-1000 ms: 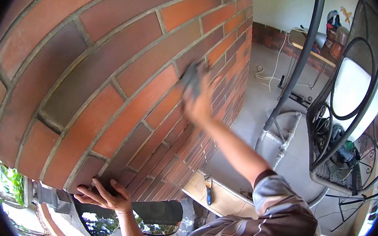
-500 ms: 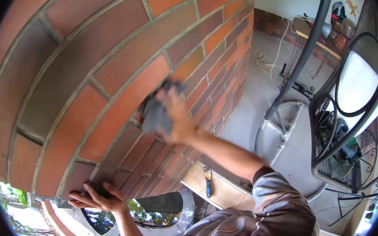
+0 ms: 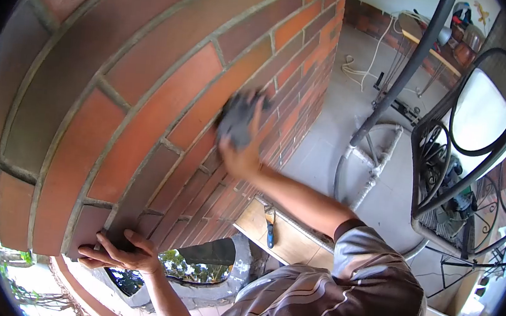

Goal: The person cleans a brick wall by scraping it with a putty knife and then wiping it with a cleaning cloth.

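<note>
In the middle of the frame, the right hand grips a dark grey cloth, blurred, against the brick wall. At lower left, the left hand lies open with fingers spread against the wall's bottom edge, while a blue-and-black-handled tool rests on the tan ledge at lower centre.

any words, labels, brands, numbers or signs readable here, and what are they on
No text can be read anywhere in this view.
Brick wall: no lettering shows.
Dark pad or cloth in the right hand: blurred, no marking legible.
Blue-handled tool: too small to tell if its handle is marked.
Items on the far small table: too small to read.
</note>
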Action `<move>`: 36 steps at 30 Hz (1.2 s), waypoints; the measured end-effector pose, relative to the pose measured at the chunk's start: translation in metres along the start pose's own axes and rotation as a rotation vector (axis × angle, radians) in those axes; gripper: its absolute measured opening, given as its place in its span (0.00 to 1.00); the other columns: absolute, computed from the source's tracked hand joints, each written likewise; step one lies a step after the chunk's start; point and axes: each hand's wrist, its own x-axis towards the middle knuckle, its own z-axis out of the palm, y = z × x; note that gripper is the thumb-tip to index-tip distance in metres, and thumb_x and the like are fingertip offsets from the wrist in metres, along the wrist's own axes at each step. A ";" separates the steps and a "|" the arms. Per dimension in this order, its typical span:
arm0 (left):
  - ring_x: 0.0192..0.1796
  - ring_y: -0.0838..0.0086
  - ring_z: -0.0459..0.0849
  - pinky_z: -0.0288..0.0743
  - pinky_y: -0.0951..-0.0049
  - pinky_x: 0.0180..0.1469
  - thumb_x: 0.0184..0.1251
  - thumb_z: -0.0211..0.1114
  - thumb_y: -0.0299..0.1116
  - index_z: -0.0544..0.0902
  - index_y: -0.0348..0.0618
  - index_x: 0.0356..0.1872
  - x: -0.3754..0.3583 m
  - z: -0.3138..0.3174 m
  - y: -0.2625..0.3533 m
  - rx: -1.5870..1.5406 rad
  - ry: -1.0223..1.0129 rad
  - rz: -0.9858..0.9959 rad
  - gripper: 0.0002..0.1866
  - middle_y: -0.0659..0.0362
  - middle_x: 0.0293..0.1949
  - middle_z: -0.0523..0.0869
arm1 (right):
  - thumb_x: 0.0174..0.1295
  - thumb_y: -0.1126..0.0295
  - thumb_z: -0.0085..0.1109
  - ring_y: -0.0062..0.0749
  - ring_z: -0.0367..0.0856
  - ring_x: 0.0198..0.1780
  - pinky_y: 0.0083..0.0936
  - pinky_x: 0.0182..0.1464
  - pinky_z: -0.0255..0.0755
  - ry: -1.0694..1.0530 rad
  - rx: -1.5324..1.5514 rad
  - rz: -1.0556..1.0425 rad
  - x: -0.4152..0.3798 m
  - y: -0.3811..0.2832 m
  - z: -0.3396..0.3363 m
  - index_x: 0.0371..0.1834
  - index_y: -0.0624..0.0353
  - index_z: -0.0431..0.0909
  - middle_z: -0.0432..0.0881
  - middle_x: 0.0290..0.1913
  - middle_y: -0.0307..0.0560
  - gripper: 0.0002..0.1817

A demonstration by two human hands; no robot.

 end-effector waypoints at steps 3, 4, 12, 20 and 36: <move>0.74 0.37 0.45 0.45 0.28 0.67 0.71 0.55 0.40 0.70 0.43 0.65 0.000 0.002 -0.001 -0.044 0.000 0.001 0.24 0.43 0.75 0.53 | 0.69 0.50 0.44 0.59 0.34 0.78 0.44 0.76 0.35 -0.170 -0.344 -0.119 -0.017 0.025 -0.029 0.76 0.65 0.26 0.41 0.76 0.69 0.47; 0.74 0.37 0.45 0.43 0.28 0.67 0.71 0.55 0.40 0.70 0.43 0.65 0.002 0.004 0.000 -0.050 0.011 0.011 0.24 0.43 0.75 0.53 | 0.69 0.46 0.43 0.62 0.33 0.78 0.45 0.77 0.33 -0.025 -0.248 0.144 0.002 0.052 -0.034 0.76 0.66 0.27 0.40 0.77 0.69 0.48; 0.75 0.37 0.42 0.40 0.27 0.68 0.71 0.54 0.40 0.68 0.44 0.66 -0.001 0.005 -0.002 -0.037 0.006 0.007 0.24 0.44 0.75 0.53 | 0.68 0.33 0.35 0.40 0.63 0.69 0.32 0.70 0.54 0.178 -0.016 0.746 0.177 0.185 -0.119 0.67 0.69 0.65 0.68 0.68 0.57 0.46; 0.73 0.37 0.48 0.45 0.29 0.67 0.72 0.53 0.40 0.68 0.42 0.66 0.006 0.006 0.004 -0.049 0.008 0.029 0.25 0.42 0.75 0.52 | 0.66 0.50 0.53 0.50 0.47 0.76 0.34 0.75 0.41 -0.062 -0.101 0.033 0.045 0.026 -0.035 0.75 0.70 0.27 0.45 0.76 0.65 0.53; 0.73 0.36 0.49 0.41 0.29 0.67 0.72 0.55 0.44 0.70 0.43 0.65 0.002 0.005 0.001 -0.027 0.037 0.055 0.25 0.42 0.74 0.55 | 0.63 0.48 0.54 0.63 0.39 0.77 0.47 0.75 0.38 -0.174 -0.204 0.093 -0.042 0.009 -0.003 0.76 0.67 0.30 0.41 0.76 0.69 0.54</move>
